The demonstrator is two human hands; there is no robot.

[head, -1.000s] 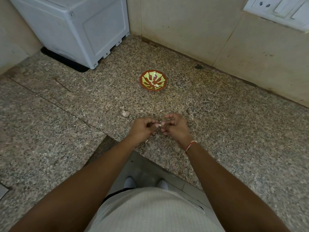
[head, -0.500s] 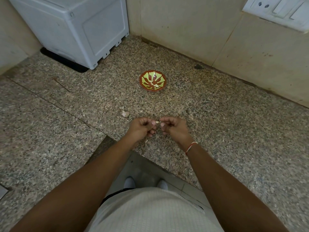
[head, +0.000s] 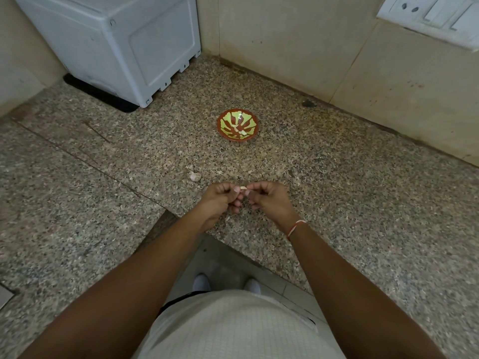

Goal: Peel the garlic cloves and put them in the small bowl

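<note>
From the head camera, two bare arms reach out over a speckled brown and grey stone tabletop (head: 363, 190). The left hand (head: 220, 200) and the right hand (head: 269, 200) are close together, just above the near edge of the tabletop. Their fingers are curled, and both hands pinch one small pale garlic clove (head: 243, 188) between their fingertips. The clove sits right between the two hands. The right wrist wears a thin red and white thread band (head: 294, 228).

Farther back, well apart from the hands, stands a small round red bowl with yellow-green patches (head: 225, 116). A few small pale bits (head: 242, 132) lie inside it. Between the bowl and the hands, a little to the left, another small pale garlic piece (head: 195, 176) lies on the tabletop.

A big white plastic box (head: 116, 45) stands in the far left corner. A white switch plate (head: 430, 16) is on the beige wall at the top right.
</note>
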